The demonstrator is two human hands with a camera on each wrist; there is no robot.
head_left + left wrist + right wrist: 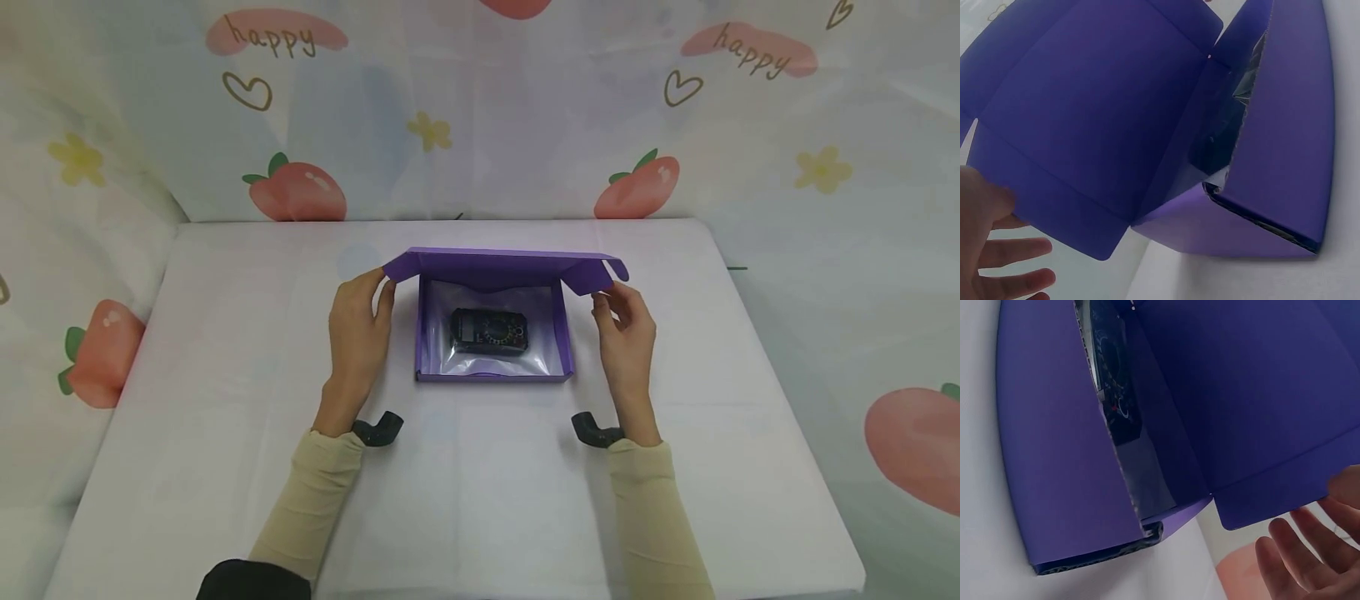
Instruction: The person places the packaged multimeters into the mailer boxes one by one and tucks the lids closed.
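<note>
A purple cardboard box (494, 377) stands on the table with its lid (491, 268) raised at the back. Inside lies a black multimeter (489, 332), on or under clear plastic film (551, 358). My left hand (358, 329) pinches the lid's left side flap (1060, 206) between thumb and fingers. On the other side my right hand (628, 333) pinches the right side flap (1272, 487) the same way; its lower fingers lie loosely below the flap's edge. Only part of the multimeter shows in the right wrist view, behind the box's front wall (1060, 444).
A white cloth covers the table (480, 500). Behind it hangs a pale curtain (517, 117) printed with fruit, flowers and hearts. Dark curved pieces (381, 429) jut inward from both wrists.
</note>
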